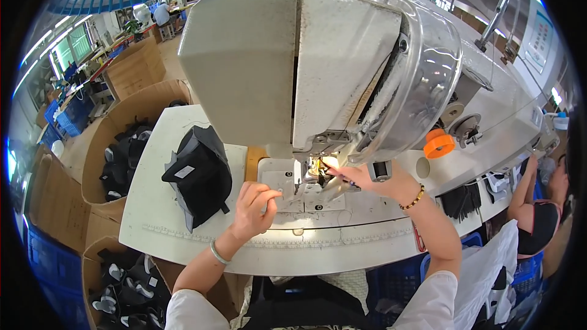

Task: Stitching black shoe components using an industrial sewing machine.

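A large white sewing machine (244, 55) fills the middle of the view. At its lit needle area, under the head, my right hand (367, 178) is closed on a thin dark tool (347, 180), pointing left toward the needle. Its exact kind I cannot make out. My left hand (252, 209) hovers over the white table, left of the metal needle plate (278, 177), with fingers curled inward. Whether a thread is between its fingertips cannot be seen. Left of this hand lies a black sewn fabric piece (205, 177) with a small white label.
Cardboard boxes (92, 165) of black and grey pieces stand left of the table. A ruler strip (275, 242) runs along its front. Black strips (461, 201) and red-handled scissors (419, 238) lie right. A co-worker's arm (523, 195) shows at far right.
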Demonstrator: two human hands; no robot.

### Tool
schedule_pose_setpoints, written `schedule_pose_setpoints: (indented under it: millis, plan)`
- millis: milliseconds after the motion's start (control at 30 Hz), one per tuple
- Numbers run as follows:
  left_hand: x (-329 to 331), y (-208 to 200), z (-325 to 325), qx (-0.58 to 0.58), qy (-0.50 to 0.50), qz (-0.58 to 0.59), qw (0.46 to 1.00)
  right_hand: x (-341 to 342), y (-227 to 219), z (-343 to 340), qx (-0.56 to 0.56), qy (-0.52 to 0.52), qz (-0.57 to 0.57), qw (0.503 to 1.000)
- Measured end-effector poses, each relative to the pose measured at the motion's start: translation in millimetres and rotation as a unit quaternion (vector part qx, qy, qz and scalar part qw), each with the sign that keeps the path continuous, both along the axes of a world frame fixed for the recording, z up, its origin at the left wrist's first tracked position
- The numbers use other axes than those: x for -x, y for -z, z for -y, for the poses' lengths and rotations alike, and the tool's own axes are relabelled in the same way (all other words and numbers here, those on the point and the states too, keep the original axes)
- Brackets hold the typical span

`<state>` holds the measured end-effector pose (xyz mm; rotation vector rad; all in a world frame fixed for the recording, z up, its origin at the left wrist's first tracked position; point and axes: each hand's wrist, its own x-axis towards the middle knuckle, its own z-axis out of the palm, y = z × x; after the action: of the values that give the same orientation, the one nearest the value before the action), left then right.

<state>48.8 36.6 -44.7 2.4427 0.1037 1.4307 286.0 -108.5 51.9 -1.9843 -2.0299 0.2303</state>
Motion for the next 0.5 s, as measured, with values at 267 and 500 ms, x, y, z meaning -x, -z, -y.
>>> schedule_pose_setpoints:
  millis: [267,500]
  plan:
    - [-1,0,6,0.012,-0.007,0.003,1.0,8,-1,4,-0.455,-0.214,0.333,0.798]
    - [-5,-40,57,0.42,0.225,-0.06,0.877,84,54,33,-0.324,0.08,-0.492,0.804]
